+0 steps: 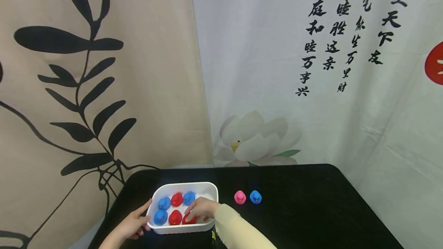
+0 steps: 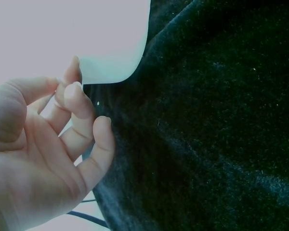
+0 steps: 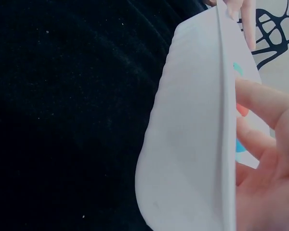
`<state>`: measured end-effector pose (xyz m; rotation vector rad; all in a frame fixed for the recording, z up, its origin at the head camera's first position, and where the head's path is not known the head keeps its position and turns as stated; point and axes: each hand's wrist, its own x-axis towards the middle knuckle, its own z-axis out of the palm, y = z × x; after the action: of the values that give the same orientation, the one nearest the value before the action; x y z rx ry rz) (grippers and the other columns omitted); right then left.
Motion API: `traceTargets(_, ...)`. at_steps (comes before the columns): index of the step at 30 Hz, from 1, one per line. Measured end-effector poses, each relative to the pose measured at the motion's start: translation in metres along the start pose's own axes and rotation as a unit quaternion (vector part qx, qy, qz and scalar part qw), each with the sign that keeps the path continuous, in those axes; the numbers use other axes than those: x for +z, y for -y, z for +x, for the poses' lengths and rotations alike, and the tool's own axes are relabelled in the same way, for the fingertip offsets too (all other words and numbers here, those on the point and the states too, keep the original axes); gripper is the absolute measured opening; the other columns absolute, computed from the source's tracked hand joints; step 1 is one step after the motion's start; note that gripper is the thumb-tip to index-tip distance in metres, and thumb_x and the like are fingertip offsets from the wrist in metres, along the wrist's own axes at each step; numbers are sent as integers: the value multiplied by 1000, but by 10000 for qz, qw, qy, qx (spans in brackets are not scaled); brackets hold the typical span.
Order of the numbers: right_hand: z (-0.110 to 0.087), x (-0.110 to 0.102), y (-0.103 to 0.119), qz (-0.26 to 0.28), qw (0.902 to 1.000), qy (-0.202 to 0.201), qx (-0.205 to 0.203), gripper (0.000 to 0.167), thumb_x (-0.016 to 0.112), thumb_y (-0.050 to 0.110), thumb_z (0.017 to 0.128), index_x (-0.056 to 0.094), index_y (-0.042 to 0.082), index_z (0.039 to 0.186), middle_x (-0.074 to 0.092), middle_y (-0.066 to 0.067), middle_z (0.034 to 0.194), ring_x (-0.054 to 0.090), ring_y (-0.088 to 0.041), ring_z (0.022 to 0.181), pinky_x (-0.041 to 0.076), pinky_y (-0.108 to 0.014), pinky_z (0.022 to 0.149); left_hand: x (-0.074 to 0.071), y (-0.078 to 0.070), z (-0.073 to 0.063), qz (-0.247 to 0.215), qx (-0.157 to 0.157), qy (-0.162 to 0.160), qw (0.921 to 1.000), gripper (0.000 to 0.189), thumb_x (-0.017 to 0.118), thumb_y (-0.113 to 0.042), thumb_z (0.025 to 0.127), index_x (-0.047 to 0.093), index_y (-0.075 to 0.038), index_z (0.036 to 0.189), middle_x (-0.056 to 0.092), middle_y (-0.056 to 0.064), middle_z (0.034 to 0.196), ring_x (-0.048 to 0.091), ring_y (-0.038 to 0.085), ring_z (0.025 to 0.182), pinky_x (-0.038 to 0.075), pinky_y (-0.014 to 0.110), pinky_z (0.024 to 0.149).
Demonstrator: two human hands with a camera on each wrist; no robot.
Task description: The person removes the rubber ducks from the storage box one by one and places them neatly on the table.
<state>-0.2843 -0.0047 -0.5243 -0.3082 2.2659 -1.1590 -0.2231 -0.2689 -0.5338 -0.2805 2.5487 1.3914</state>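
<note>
A white plastic tray (image 1: 183, 230) holds several blue and red rubber ducks. My left hand (image 1: 134, 221) grips its left edge, with the thumb and fingers (image 2: 76, 98) at the corner in the left wrist view. Over the tray's front right part, my right hand (image 1: 202, 207) reaches down, its fingers around a red rubber duck (image 1: 189, 220) that they partly cover. Left of that duck sits another red duck (image 1: 175, 217), then a blue duck (image 1: 160, 217). In the right wrist view the tray's wall (image 3: 188, 125) hides the fingertips.
A pink duck (image 1: 240, 197) and a blue duck (image 1: 255, 197) stand side by side on the black cloth-covered table (image 1: 311, 210), right of the tray. Behind the table hangs a printed curtain (image 1: 166, 87).
</note>
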Motion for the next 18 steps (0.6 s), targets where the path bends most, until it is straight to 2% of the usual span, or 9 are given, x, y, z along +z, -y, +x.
traceTargets(9,4,10,-2,-223,9994,-264,-20,8,80,15,77,77,16,84,63,3,76,51,-16,74,45,-39,66,0,1,1,57,-24,-35,10000,60,55,-12,97,31,-8,151,60,8,70,51,22,56,41,34,53)
traceTargets(13,4,14,-4,-362,9986,-349,-189,7,81,15,76,78,14,82,59,2,65,46,-15,61,35,-29,52,0,1,1,85,-31,-20,10000,60,55,-13,97,30,-7,151,60,8,70,51,22,55,41,35,53)
traceTargets(18,4,15,-6,-442,9976,-424,-325,7,81,14,74,78,12,79,51,0,56,36,-14,50,24,-25,44,0,2,1,19,34,49,10000,60,55,-12,97,29,-7,151,60,9,69,51,22,55,41,34,53)
